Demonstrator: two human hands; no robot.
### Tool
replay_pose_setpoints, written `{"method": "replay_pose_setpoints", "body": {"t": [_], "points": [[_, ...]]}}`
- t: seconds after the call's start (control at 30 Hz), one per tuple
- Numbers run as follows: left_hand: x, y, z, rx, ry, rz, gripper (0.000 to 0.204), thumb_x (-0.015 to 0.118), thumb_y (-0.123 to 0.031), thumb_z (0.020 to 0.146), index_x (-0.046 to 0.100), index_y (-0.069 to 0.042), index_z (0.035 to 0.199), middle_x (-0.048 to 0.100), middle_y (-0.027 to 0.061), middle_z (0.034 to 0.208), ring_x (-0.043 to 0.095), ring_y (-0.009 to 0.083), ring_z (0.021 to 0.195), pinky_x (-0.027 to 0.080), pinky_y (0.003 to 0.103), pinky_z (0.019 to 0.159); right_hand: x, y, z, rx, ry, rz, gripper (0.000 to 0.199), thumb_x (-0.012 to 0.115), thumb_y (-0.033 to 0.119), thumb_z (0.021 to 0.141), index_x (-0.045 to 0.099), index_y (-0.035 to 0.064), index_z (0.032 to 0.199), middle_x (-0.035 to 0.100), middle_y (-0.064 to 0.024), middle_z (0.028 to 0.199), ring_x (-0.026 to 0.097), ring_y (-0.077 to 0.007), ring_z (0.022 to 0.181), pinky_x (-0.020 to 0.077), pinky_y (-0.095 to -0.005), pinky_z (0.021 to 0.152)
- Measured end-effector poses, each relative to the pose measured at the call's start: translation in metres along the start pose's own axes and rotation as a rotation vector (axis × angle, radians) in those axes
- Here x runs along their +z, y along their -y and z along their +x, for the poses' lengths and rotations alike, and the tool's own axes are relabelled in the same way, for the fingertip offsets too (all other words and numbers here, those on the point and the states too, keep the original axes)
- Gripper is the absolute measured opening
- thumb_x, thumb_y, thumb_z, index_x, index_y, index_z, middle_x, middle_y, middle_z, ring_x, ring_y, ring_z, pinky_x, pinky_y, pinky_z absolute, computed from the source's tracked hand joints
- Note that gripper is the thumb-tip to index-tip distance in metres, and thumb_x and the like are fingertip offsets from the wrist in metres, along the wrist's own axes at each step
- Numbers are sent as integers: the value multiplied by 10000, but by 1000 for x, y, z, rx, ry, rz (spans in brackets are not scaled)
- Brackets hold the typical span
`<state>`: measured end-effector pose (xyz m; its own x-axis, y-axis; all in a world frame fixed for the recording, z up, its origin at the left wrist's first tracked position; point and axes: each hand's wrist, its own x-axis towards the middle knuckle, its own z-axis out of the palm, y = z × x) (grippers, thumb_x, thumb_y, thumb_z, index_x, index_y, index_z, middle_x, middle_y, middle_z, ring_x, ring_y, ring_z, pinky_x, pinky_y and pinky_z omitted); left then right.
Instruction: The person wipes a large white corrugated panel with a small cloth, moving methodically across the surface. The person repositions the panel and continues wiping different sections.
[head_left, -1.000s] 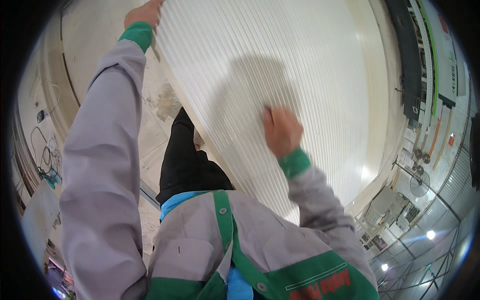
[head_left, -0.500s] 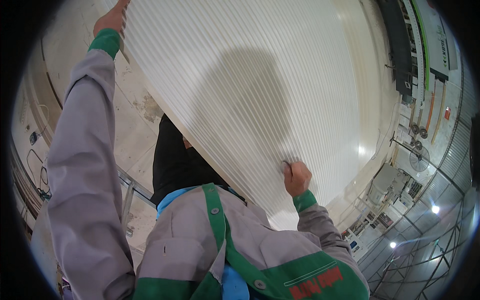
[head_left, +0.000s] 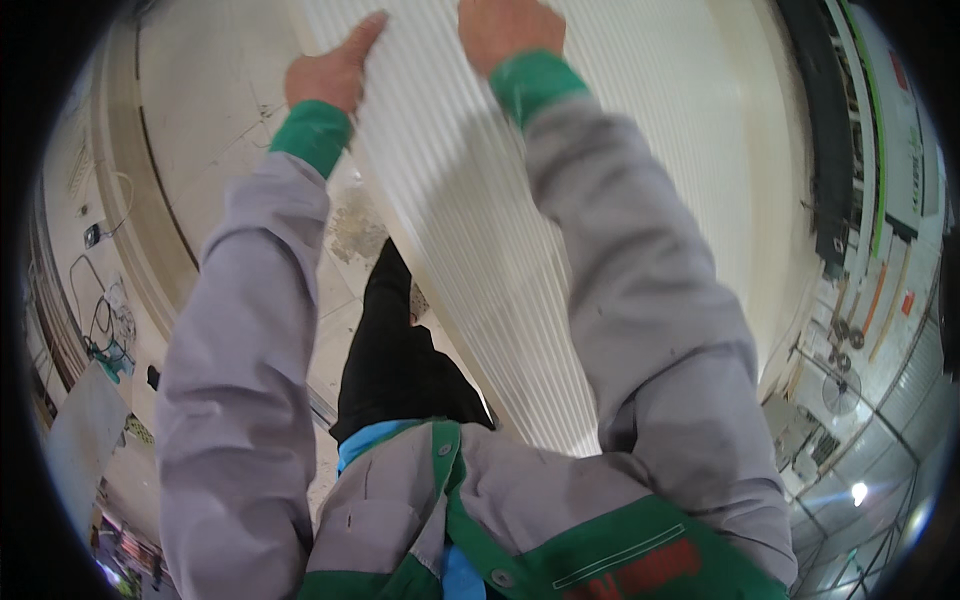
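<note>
A large white panel [head_left: 480, 270] with fine parallel ribs stretches away in front of me. At its left edge is my left hand [head_left: 328, 78], closed at the rim with the thumb laid over the ribs; its other fingers are mostly hidden. Farther right, my right hand [head_left: 512, 35] is closed, low over or against the ribbed face near the top of the view. Its fingertips are turned away, so whatever they hold is hidden. Both arms reach forward.
Left of the panel lies a pale floor [head_left: 215, 110] with a worn patch. Cables [head_left: 100, 325] lie at the far left. A dark and green-edged machine [head_left: 830, 130] runs along the right, with a round fan [head_left: 841, 392] beyond.
My right hand has moved far forward along the panel, from near my body to the top of the view. My left hand appears lower and farther right, as the whole view has shifted.
</note>
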<state>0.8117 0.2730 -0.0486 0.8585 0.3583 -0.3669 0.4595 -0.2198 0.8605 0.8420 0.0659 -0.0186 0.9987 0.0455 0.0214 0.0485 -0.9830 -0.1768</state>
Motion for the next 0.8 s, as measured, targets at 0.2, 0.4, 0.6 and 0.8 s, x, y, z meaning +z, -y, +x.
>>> {"method": "replay_pose_setpoints", "body": {"t": [0.2, 0.4, 0.6, 0.8], "points": [[-4, -14, -10, -73, 22, -96, 866, 903, -562, 706, 674, 163, 1122, 729, 197, 1105, 696, 265, 936, 545, 349, 835, 11, 44, 128, -108, -315, 43, 264, 443, 244, 1033, 640, 69, 1024, 734, -171, 930, 715, -356, 909, 567, -483, 781], [-10, -17, -10, -177, 95, 18, 776, 914, -573, 674, 688, 129, 914, 740, 220, 949, 712, 289, 839, 566, 402, 826, 2, 2, -13, -18, -117, -42, 273, 489, 343, 1026, 607, 123, 918, 696, -109, 863, 677, -362, 779, 525, -522, 663], [-10, -19, -12, -93, 122, 174, 892, 783, -640, 806, 664, 180, 1136, 750, 203, 1045, 707, 276, 897, 552, 384, 851, -44, -82, -375, 14, -73, -5, 214, 685, 171, 947, 621, 61, 775, 594, -119, 712, 576, -287, 605, 475, -429, 555], [-6, -1, -1, -34, 24, 99, 855, 843, -692, 685, 731, 106, 971, 726, 148, 973, 667, 247, 872, 533, 368, 828, -90, -107, -555, 108, 16, 48, 168, 736, 114, 848, 600, 81, 756, 533, -113, 651, 554, -318, 590, 426, -457, 506]]}}
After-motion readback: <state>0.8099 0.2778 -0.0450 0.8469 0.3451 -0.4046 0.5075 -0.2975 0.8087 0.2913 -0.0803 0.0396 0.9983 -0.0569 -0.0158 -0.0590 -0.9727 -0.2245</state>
